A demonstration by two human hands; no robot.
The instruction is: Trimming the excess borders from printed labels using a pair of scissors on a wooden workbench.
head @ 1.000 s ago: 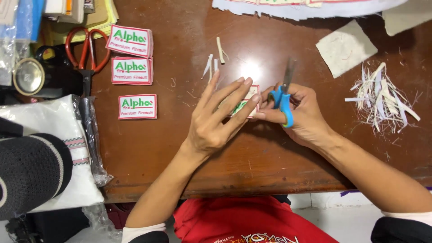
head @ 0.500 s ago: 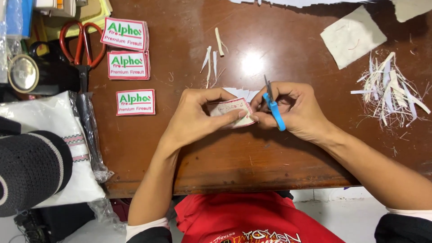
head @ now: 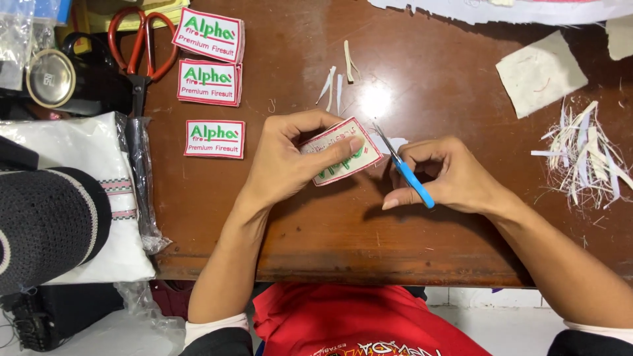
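You've got the embroidered patch pinched in your left hand, held tilted over the middle of the worktop. Your right hand is wrapped around the small blue-handled scissors, tips right at the patch's right edge. Three finished patches sit toward the far left corner, trimmings by the right edge.

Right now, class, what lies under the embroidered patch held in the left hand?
Under the patch only the brown wooden table shows, with a pale fabric scrap peeking out by the small blue-handled scissors. The left hand covers the patch's left end, hiding whatever lies there.
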